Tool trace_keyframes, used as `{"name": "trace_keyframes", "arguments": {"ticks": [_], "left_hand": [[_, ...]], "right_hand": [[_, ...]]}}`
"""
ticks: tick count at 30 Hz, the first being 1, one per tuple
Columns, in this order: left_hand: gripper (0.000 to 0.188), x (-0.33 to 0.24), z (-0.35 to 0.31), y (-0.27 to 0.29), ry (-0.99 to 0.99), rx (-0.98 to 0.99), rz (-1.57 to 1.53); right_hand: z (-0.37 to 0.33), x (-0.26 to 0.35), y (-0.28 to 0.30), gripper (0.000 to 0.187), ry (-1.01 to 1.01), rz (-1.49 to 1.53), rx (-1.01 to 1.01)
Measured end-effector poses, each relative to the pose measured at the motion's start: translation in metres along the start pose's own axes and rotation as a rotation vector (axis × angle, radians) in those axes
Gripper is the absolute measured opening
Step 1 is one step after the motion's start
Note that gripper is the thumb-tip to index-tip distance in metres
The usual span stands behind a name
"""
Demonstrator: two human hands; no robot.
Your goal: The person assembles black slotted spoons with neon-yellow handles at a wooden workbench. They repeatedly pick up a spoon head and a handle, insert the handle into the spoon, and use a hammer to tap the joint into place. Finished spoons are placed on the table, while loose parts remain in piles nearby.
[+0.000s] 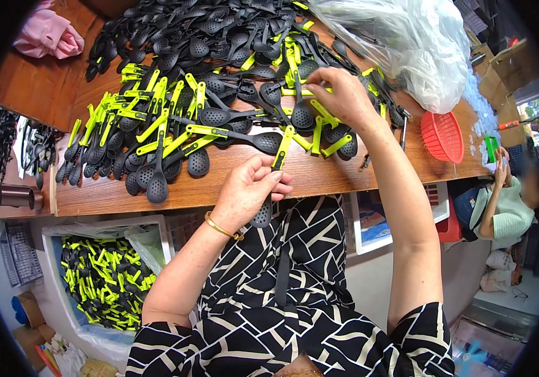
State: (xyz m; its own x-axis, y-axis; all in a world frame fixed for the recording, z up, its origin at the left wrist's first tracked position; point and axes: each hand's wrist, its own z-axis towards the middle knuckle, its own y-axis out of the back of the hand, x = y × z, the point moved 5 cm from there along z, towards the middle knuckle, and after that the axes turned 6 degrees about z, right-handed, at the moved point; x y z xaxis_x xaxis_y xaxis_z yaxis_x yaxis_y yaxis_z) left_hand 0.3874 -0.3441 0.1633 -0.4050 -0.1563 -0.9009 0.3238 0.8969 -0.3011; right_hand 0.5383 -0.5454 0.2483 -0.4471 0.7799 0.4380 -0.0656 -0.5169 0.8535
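Note:
My left hand (249, 190) is closed around a black perforated spoon (261, 215). Its lime-green handle end points up and away past my fingertips, and its bowl hangs below my hand, over my lap. Farther off and to the right, my right hand (343, 95) reaches over the heap with thumb and forefinger curved and apart. Beneath those fingers lies a lime-green handle (294, 92); I cannot tell whether they touch it. Beside my left hand, another green-handled spoon (260, 139) lies across the table. More green-handled spoons (156, 179) lie in a row to the left.
A large heap of black spoons (219, 25) covers the back of the wooden table (232, 200). Clear plastic bags (408, 50) and a red basket (442, 137) are at right. Below left stands a lined bin (168, 242) of green-and-black pieces. Another person (508, 204) sits at far right.

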Motion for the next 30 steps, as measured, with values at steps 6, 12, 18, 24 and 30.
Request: {"name": "trace_keyframes", "arguments": {"ticks": [6,12,18,24,30], "left_hand": [[0.026,0.001,0.0,0.002,0.042,0.013,-0.039],[0.025,-0.004,-0.01,0.012,0.088,0.001,-0.047],[0.023,-0.014,-0.017,0.031,0.093,-0.063,-0.025],[0.024,-0.014,-0.017,0.035,0.098,-0.056,-0.083],[0.026,-0.011,-0.011,0.034,0.093,-0.012,-0.077]], "right_hand": [[0.049,-0.002,-0.031,0.031,0.013,-0.2,0.027],[0.058,-0.024,-0.024,0.027,-0.146,0.049,0.289],[0.03,-0.044,-0.004,0.027,-0.287,0.197,0.193],[0.025,-0.047,0.006,0.028,-0.171,0.114,0.151],[0.028,-0.005,0.009,0.02,0.124,-0.232,-0.005]]}}
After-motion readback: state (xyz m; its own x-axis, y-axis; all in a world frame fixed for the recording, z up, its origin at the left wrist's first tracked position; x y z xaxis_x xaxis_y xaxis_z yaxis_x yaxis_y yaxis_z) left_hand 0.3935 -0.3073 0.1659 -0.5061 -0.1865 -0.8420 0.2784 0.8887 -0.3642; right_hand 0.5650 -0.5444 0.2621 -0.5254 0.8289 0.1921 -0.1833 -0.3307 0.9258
